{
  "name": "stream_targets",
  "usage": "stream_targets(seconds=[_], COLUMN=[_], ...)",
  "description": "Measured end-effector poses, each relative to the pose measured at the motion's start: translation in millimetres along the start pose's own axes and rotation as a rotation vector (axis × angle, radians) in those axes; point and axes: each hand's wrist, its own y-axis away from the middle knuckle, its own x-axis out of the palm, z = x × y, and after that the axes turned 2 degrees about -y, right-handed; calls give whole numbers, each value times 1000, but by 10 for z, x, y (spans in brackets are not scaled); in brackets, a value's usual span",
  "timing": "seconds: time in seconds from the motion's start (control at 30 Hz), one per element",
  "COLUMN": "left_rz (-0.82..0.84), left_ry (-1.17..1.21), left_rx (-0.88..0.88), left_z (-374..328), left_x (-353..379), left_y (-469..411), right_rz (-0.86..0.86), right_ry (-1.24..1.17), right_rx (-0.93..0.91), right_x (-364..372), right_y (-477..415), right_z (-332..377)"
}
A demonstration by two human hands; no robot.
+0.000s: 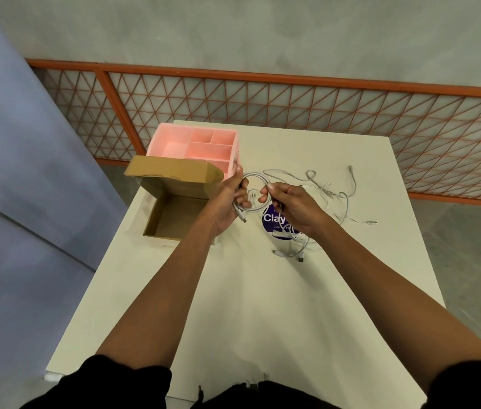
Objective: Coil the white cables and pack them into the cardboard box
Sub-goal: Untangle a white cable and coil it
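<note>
**One cable half-wound above the table, box open and waiting**

The white cable being coiled (252,188) hangs as a round loop between the two hands, lifted above the table so that it can turn freely without dragging on the others. The left hand (230,202) is closed around the left side of the loop, pinning the gathered turns together; a plug end dangles just below it. The right hand (289,206) pinches the strand at the loop's right side between thumb and forefinger, its other fingers curled in, probably to feed the next turn across. Whether a second strand also runs through that hand is hard to tell.

The loose white cables (333,190) lie in a tangle on the white table (263,305) beyond and to the right of the right hand, with more ends spilling near a purple round label (271,222) partly hidden under it. They are within easy reach for the next pick.

The cardboard box (174,214) sits just beside the left hand, lid flap folded back, its inside bare so far as the view shows, so a finished coil needs only a short move to be dropped in. A pink divided organizer (201,146) stands behind the box, touching or nearly so.
</note>
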Motion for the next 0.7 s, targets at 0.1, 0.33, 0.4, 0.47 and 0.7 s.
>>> stream_targets(seconds=[0.1, 0.33, 0.4, 0.47, 0.7], left_rz=[-11, -62, -62, -51, 42], left_ry=[-17, -113, -125, -101, -5], left_rx=[7, 15, 17, 19, -13], left_z=[53, 12, -5, -12, -11], left_x=[-2, -35, -93, -120, -77], left_y=[6, 27, 38, 51, 43], right_rz=[-67, -90, -95, -122, -186], right_ry=[154, 364, 430, 565, 906], right_rx=[-42, -44, -58, -100, -215], right_x=[1, -71, -194, -298, -460], right_y=[19, 62, 73, 78, 36], right_z=[9, -17, -30, -63, -315])
